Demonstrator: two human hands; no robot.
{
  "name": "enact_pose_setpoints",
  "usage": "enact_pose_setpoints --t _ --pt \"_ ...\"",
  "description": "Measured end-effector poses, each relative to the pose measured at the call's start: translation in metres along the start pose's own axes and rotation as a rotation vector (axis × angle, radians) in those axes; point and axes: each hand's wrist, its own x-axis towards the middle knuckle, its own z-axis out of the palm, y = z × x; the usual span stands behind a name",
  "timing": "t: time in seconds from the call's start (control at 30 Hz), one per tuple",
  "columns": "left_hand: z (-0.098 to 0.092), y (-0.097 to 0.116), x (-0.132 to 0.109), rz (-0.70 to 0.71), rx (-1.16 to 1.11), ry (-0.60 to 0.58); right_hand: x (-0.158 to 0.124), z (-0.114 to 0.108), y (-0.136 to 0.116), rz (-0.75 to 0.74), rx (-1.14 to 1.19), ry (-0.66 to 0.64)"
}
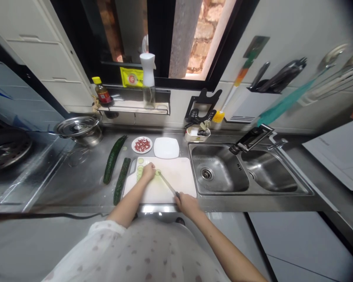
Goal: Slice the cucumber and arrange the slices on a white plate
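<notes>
My right hand (188, 204) is wrapped round the black handle of a kitchen knife (169, 185). The blade points up and left across a white cutting board (176, 170), its tip at a pale green cucumber slice (158, 172). Close to that slice, my left hand (148, 172) is closed with fingers bent; what they hold, if anything, is hidden. Several cucumber slices (139, 169) lie in a column along the board's left side, partly behind my left hand. Two whole cucumbers, a longer one (114, 159) and a shorter one (122, 181), rest left of the board.
Behind the board stand a plate of chopped red pieces (142, 145) and a white square plate (166, 148). A double sink (220, 190) with a faucet (251, 139) is at the right. A lidded steel pot (86, 137) stands left, below a shelf with bottles (161, 107).
</notes>
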Motion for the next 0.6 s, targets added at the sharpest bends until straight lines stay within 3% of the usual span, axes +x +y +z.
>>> enact_pose_setpoints --t 0.6 --pt "-0.001 -0.001 0.002 -0.002 0.013 -0.012 0.007 -0.010 -0.005 -0.015 0.041 -0.038"
